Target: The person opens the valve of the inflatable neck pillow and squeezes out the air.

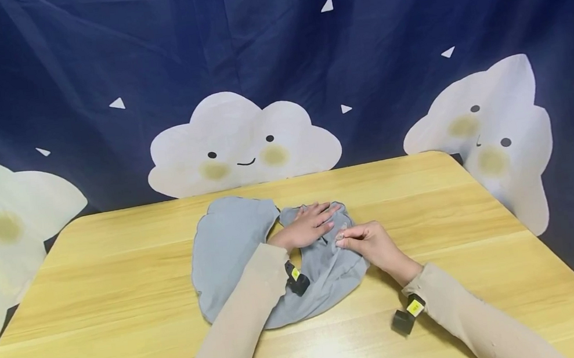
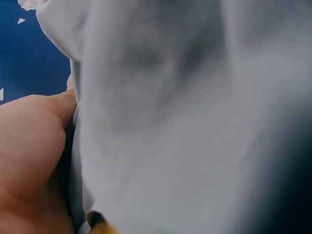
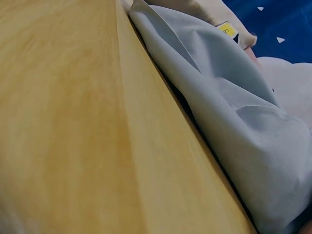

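A grey U-shaped neck pillow (image 1: 226, 249) lies on the table, its left arm smooth and fuller, its right arm flatter and wrinkled. My left hand (image 1: 309, 229) rests on the right arm with fingers outstretched, pressing the cloth. In the left wrist view, the left hand (image 2: 29, 151) lies against the grey fabric (image 2: 161, 122). Thumb and fingers of my right hand (image 1: 375, 245) pinch a small pale, translucent valve (image 1: 339, 236) on the pillow's right arm. The right wrist view shows the pillow's puckered side (image 3: 229, 117); the right hand is almost wholly out of that view.
The pillow lies on a light wooden table (image 1: 112, 314), whose far edge meets a dark blue curtain (image 1: 272, 34) printed with smiling clouds. Each wrist wears a small black camera, one at the left wrist (image 1: 298, 281) and one at the right wrist (image 1: 405, 318).
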Demonstrator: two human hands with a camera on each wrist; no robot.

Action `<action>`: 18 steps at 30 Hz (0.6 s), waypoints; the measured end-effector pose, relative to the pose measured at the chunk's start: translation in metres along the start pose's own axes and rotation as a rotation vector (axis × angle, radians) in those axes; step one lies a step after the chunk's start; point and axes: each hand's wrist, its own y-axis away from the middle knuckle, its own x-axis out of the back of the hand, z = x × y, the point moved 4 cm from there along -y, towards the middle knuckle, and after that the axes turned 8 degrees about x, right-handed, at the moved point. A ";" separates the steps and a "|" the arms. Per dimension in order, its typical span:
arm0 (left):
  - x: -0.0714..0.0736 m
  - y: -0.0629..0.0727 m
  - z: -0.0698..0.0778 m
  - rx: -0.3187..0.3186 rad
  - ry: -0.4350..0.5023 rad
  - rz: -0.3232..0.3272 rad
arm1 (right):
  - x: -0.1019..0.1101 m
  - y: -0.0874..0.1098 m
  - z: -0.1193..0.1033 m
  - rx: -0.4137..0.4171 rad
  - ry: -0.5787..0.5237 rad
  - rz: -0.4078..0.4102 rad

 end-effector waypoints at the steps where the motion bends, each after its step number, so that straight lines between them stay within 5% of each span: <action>1: 0.000 0.001 0.000 0.003 -0.004 -0.003 | 0.000 0.000 0.004 -0.007 -0.005 0.002; 18: -0.006 -0.001 0.006 0.103 -0.141 -0.036 | 0.001 0.000 0.015 -0.024 -0.014 -0.008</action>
